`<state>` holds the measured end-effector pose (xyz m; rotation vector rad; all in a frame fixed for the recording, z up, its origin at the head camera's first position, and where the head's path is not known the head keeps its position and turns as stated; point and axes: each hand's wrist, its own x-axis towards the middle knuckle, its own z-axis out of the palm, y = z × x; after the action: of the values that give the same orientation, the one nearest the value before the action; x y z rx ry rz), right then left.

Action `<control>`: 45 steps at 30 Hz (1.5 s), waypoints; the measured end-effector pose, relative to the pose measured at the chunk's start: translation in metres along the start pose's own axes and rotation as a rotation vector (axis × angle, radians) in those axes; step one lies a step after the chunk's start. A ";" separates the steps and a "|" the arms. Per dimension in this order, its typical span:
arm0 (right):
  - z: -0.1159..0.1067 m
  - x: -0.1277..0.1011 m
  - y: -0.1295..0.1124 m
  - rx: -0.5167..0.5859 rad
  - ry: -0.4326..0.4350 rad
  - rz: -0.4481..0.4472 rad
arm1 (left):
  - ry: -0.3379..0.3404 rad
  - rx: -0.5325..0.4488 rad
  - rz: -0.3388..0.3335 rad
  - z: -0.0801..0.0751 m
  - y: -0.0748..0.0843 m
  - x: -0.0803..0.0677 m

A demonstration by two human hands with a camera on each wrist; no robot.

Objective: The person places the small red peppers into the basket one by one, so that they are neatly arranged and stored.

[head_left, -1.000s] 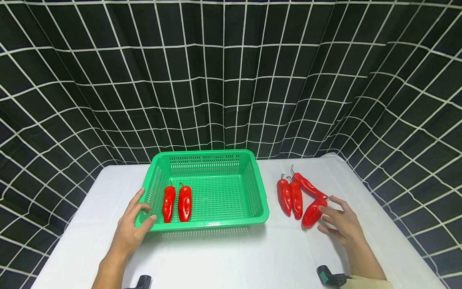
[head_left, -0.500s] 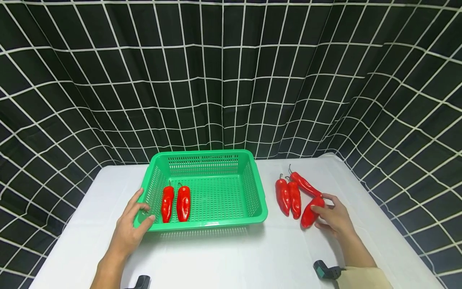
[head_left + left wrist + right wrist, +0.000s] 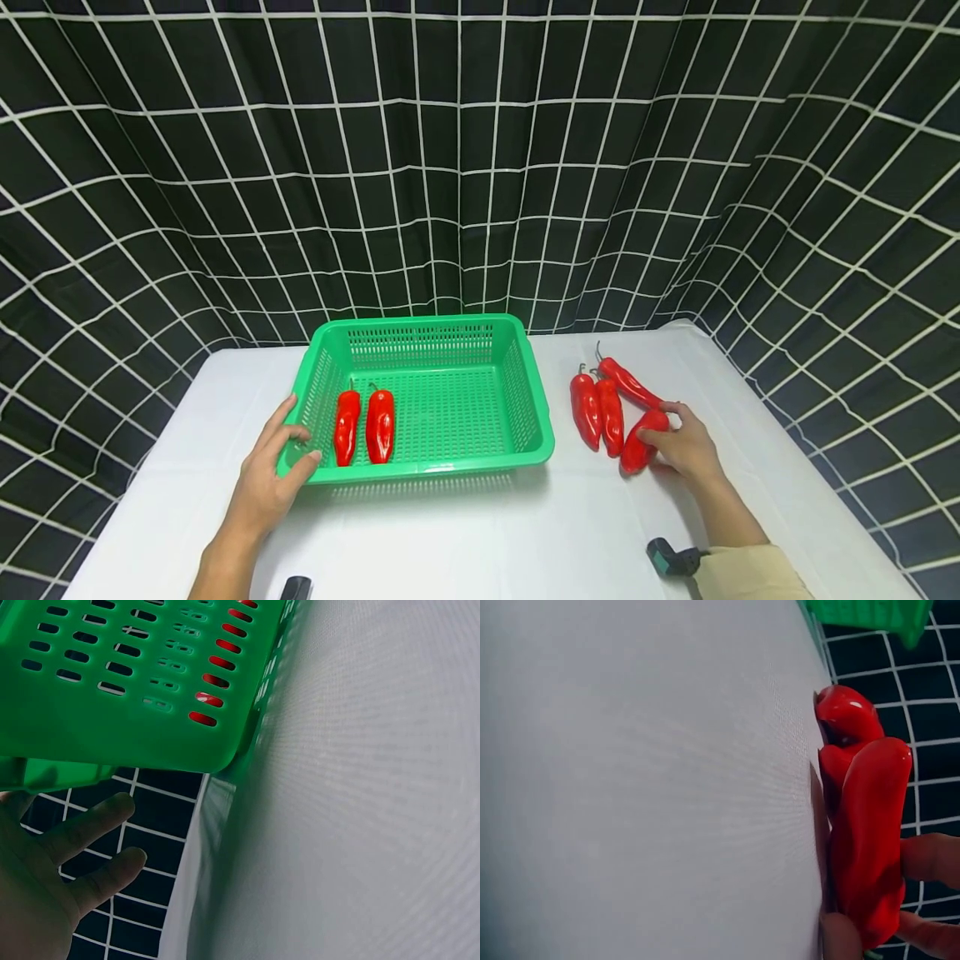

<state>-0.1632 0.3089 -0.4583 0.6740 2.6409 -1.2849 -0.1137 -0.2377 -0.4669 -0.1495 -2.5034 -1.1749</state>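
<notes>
A green basket (image 3: 536, 437) stands mid-table with two red peppers (image 3: 363, 425) side by side in its left part. My left hand (image 3: 300, 442) rests on the basket's front left corner, thumb on the front rim and fingers relaxed along the side. In the left wrist view the basket wall (image 3: 135, 682) fills the top, with my left hand (image 3: 37, 892) below it. My right hand (image 3: 663, 421) grips the nearest red pepper (image 3: 636, 446) lying on the table. The right wrist view shows this pepper (image 3: 866, 847) close up, pinched between thumb and fingers.
Three more red peppers (image 3: 600, 404) lie together on the white table (image 3: 465, 533), right of the basket and just beyond the held one. A black curtain with a white grid (image 3: 480, 167) closes off the back and sides. Small black devices (image 3: 663, 557) sit by my wrists.
My right hand has slid forward and left onto the nearest pepper and closed its fingers around it. The left hand and basket have stayed put.
</notes>
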 end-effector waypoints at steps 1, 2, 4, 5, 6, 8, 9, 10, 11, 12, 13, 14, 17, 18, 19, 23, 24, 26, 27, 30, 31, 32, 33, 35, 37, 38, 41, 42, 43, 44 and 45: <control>0.000 0.000 -0.001 -0.027 0.004 0.000 | -0.001 0.000 0.000 0.000 0.000 0.000; 0.001 0.001 -0.002 -0.040 0.005 0.001 | -0.002 -0.001 -0.001 0.000 0.000 -0.001; 0.002 0.001 -0.003 -0.051 0.007 0.008 | -0.003 -0.003 -0.001 0.000 0.000 -0.002; 0.002 0.001 -0.004 -0.044 0.006 0.012 | -0.004 -0.005 -0.001 0.000 0.000 -0.002; 0.003 0.001 -0.004 -0.028 0.003 0.017 | -0.004 -0.008 -0.001 0.000 0.000 -0.003; 0.003 0.001 -0.003 0.020 -0.005 0.031 | -0.003 -0.010 -0.001 0.001 0.000 -0.003; 0.003 0.001 -0.001 0.053 -0.011 0.039 | -0.002 -0.009 -0.001 0.001 0.000 -0.003; 0.002 0.000 0.000 0.085 -0.015 0.047 | -0.001 -0.007 -0.002 0.001 0.000 -0.003; 0.002 0.000 0.001 0.115 -0.018 0.054 | 0.000 -0.007 -0.002 0.001 0.000 -0.003; 0.002 -0.001 0.003 0.145 -0.019 0.062 | 0.001 -0.007 -0.002 0.002 0.000 -0.002; 0.001 -0.001 0.004 0.173 -0.019 0.067 | 0.002 -0.006 -0.002 0.002 0.000 -0.002; 0.000 -0.002 0.006 0.199 -0.020 0.070 | 0.003 -0.006 -0.001 0.002 0.000 -0.002; -0.002 -0.003 0.010 0.242 -0.012 0.085 | 0.007 -0.009 0.005 0.001 0.000 -0.002; -0.003 -0.004 0.012 0.253 -0.009 0.089 | 0.007 -0.011 0.006 0.001 0.000 -0.001; -0.004 -0.005 0.013 0.263 -0.008 0.091 | 0.007 -0.012 0.007 0.001 0.000 -0.001; -0.007 -0.007 0.018 0.299 -0.008 0.094 | 0.008 -0.015 0.015 0.001 -0.001 -0.001; -0.008 -0.008 0.019 0.305 -0.009 0.090 | 0.008 -0.016 0.016 0.001 -0.001 -0.001; -0.010 -0.010 0.020 0.319 -0.013 0.087 | 0.009 -0.017 0.019 0.001 -0.001 -0.001; -0.012 -0.011 0.020 0.327 -0.014 0.086 | 0.010 -0.018 0.019 0.001 -0.001 -0.001; -0.015 -0.015 0.019 0.338 -0.006 0.077 | 0.008 -0.018 0.016 0.001 0.000 -0.001; -0.016 -0.016 0.019 0.341 -0.002 0.077 | 0.007 -0.018 0.015 0.001 0.000 -0.001; -0.017 -0.018 0.018 0.343 0.001 0.074 | 0.006 -0.019 0.014 0.001 0.000 -0.001; -0.018 -0.019 0.017 0.343 0.005 0.070 | 0.006 -0.019 0.014 0.001 0.000 -0.001; -0.019 -0.022 0.015 0.344 0.016 0.065 | 0.006 -0.018 0.014 0.001 0.001 -0.001; -0.021 -0.025 0.013 0.346 0.022 0.059 | 0.007 -0.017 0.016 0.001 0.001 -0.001; -0.022 -0.026 0.011 0.346 0.024 0.052 | 0.008 -0.016 0.017 0.001 0.001 -0.001; -0.025 -0.029 0.007 0.351 0.033 0.034 | 0.011 -0.013 0.018 0.000 0.001 -0.001; -0.027 -0.030 0.006 0.353 0.032 0.026 | 0.012 -0.013 0.018 0.000 0.001 0.000; -0.028 -0.031 0.004 0.355 0.034 0.017 | 0.013 -0.013 0.017 0.000 0.001 0.000; -0.029 -0.033 0.002 0.359 0.036 0.008 | 0.013 -0.013 0.017 0.000 0.001 0.000; -0.031 -0.034 0.000 0.367 0.038 0.001 | 0.014 -0.013 0.017 0.000 0.001 0.000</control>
<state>-0.1303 0.3213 -0.4289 0.7499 2.4510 -1.7952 -0.1131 -0.2370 -0.4665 -0.1650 -2.4785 -1.1816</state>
